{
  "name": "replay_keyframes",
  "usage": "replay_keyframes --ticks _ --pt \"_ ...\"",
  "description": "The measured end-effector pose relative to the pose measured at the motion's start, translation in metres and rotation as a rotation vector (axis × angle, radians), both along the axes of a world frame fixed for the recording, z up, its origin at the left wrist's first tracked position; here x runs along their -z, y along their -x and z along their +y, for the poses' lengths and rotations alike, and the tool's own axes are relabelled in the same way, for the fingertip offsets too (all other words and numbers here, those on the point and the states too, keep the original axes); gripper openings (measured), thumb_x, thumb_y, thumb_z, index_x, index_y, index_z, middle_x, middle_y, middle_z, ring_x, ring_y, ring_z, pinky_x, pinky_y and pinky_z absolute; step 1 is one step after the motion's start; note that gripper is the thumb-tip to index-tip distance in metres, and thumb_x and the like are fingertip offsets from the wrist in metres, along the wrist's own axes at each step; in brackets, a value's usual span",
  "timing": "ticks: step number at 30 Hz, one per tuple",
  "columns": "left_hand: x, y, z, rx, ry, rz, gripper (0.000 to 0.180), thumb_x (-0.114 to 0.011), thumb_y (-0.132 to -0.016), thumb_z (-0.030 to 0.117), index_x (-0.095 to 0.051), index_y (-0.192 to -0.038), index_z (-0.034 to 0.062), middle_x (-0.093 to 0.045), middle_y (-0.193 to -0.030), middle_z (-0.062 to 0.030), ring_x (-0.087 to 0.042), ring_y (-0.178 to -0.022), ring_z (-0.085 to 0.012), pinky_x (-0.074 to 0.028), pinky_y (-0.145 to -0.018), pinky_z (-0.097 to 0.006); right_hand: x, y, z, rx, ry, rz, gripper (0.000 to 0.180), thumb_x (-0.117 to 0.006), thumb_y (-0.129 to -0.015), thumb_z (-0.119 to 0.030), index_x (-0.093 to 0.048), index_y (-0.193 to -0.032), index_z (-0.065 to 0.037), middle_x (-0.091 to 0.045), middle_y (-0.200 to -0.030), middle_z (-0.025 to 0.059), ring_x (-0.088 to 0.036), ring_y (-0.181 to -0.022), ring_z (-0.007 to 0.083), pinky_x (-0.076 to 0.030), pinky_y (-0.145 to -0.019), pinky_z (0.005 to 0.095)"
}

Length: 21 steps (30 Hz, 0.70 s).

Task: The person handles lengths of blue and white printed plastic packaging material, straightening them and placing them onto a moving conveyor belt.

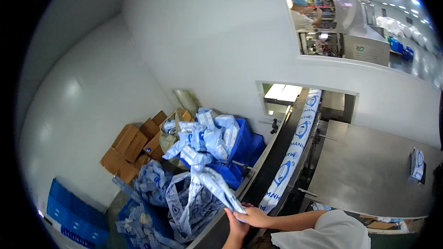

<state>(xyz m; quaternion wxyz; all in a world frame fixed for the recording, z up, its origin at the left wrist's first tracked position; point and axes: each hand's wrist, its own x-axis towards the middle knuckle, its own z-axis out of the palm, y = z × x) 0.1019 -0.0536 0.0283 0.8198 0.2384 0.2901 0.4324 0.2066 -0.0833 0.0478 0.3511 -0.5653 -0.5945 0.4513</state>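
Both hands (253, 216) grip wht/blue film (217, 185), near end hidden w/in grip.

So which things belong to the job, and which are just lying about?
Job, it seems:
plastic wrapper, held by left hand and right hand
patterned strip beside them

Probably just lying about:
cardboard boxes
blue crates
small pack on metal table

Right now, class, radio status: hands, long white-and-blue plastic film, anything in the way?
Left hand, right hand: both gripping film. Film: slanting toward heaped white-and-blue packages. Nothing visibly blocking hands.
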Motion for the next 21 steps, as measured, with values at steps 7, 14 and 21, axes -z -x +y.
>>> replay_keyframes --ticks 7,14,21 --pt "0.018 0.061 -0.027 -0.184 -0.284 0.651 0.042 -0.039 -0.092 0.039 -0.056 -0.083 0.0024 -0.054 -0.071 -0.0022 -0.05 -0.064 -0.0105 -0.041 -0.059 -0.026 -0.004 0.039 -0.035 -0.059 -0.203 -0.071 0.038 -0.056 -0.081 -0.035 -0.052 -0.104 -0.005 -0.059 -0.084 0.0158 -0.058 -0.08 0.0329 -0.045 -0.065 0.0378" --pt "0.016 0.096 -0.047 -0.355 -0.013 0.255 0.038 -0.044 -0.091 0.033 -0.055 -0.099 -0.0018 -0.061 -0.09 -0.0091 -0.058 -0.078 -0.0171 -0.045 -0.071 -0.03 0.021 0.026 -0.027 -0.511 -0.763 -0.434 0.042 -0.061 -0.076 -0.034 -0.052 -0.109 -0.009 -0.051 -0.107 0.0089 -0.047 -0.102 0.0282 -0.039 -0.085 0.0378" --pt "-0.019 0.134 -0.059 -0.453 0.009 0.099 0.043 -0.053 -0.085 0.037 -0.054 -0.106 -0.0006 -0.062 -0.094 -0.0113 -0.061 -0.079 -0.0186 -0.049 -0.071 -0.031 -0.005 -0.087 -0.007 -0.181 -0.677 -0.777 0.058 -0.065 -0.054 -0.007 -0.051 -0.11 -0.008 -0.044 -0.112 0.0148 -0.041 -0.106 0.0352 -0.033 -0.089 0.0458"
